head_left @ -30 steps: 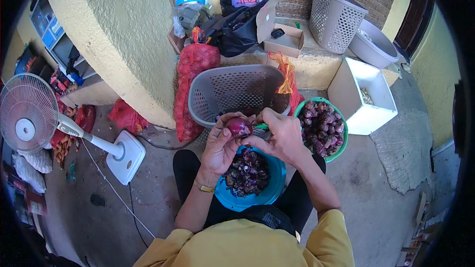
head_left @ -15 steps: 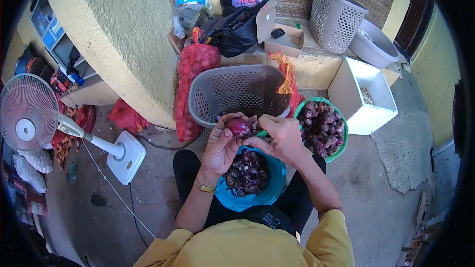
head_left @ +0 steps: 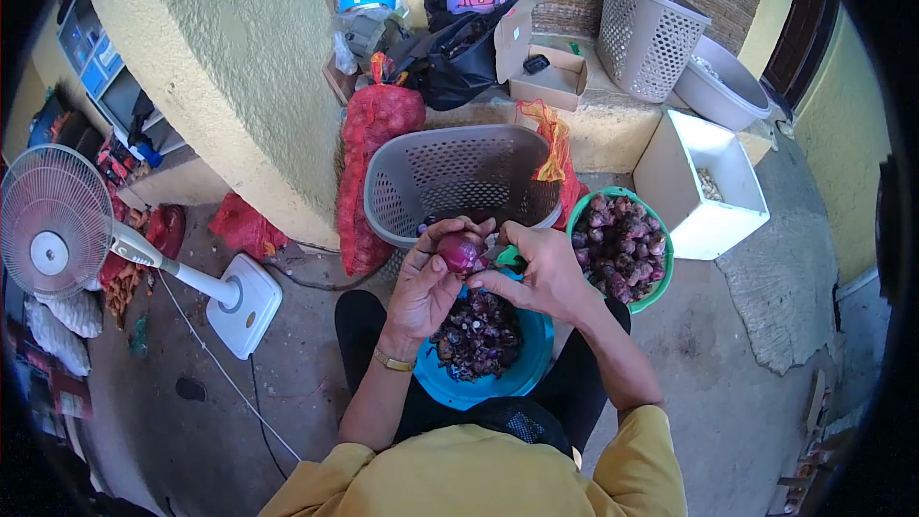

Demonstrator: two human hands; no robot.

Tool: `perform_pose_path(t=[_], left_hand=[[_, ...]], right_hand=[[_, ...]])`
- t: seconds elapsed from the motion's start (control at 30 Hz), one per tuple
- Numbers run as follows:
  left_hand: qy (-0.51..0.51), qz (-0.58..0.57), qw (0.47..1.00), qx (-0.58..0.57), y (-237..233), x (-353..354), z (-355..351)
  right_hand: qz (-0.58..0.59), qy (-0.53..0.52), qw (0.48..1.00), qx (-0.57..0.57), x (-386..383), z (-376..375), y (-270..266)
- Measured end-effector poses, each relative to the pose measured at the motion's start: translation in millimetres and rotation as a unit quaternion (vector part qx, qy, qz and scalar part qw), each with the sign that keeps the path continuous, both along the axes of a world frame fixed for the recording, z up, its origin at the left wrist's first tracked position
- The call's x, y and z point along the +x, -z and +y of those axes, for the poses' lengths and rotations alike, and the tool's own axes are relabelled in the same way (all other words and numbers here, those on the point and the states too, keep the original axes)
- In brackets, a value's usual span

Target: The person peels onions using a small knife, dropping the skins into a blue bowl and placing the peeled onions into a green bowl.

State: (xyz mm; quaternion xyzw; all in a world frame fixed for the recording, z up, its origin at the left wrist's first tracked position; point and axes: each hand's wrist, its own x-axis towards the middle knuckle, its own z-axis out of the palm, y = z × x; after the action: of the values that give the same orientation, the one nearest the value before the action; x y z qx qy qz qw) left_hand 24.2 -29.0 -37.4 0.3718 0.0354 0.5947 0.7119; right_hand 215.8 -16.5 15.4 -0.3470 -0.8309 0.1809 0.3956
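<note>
My left hand [head_left: 427,278] is closed around a shiny red onion [head_left: 461,253], thumb in front and fingers behind it. At the onion's right side, my right hand [head_left: 541,268] grips a small knife with a green handle [head_left: 510,257]; most of its blade is hidden by my fingers. Below both hands, a blue basin [head_left: 536,349] sits between my legs, with dark onion skins and trimmings [head_left: 477,335] in it. Just beyond the hands stands a grey perforated basket [head_left: 459,146], its contents mostly out of sight.
To the right is a green-rimmed basin [head_left: 667,273] full of unpeeled red onions [head_left: 622,244]. A white box [head_left: 684,196] stands beyond it. Red mesh sacks [head_left: 369,172] lean by the pillar. A white fan [head_left: 239,297] stands left, its cable crossing the floor.
The onion has been turned slightly in my left hand. My right hand has tilted a little, and the green knife handle shows more between the fingers.
</note>
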Motion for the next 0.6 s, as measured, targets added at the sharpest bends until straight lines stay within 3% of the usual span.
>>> perform_pose_path(t=[0.6], left_hand=[[0.019,-0.004,1.000,0.011,1.6,-2.0,2.4]], right_hand=[[-0.011,-0.043,0.997,-0.063,2.5,1.1,0.0]])
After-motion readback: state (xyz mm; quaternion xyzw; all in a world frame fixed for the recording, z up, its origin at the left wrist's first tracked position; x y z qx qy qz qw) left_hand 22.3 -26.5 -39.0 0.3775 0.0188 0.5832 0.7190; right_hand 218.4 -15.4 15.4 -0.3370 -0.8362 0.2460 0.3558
